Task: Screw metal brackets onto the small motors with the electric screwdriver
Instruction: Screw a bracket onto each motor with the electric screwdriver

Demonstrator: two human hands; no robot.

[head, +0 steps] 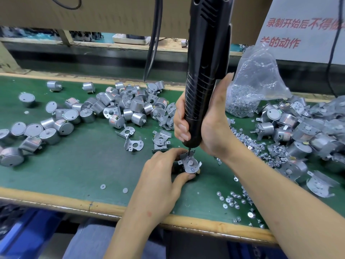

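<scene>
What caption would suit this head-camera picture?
Right hand sets the electric screwdriver on a metal bracket pinched by the left hand.

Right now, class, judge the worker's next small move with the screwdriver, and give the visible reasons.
Probably press down and run the tool: the right hand grips the electric screwdriver upright, its bit rests on the far end of the bracket, and the left hand pinches that bracket steady.

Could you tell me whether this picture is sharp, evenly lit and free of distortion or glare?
Head view: even light, soft shadows; bracket under the electric screwdriver sharp; wide-angle lens bows the table edge; plastic bag glints; motors at far left slightly smeared.
</scene>
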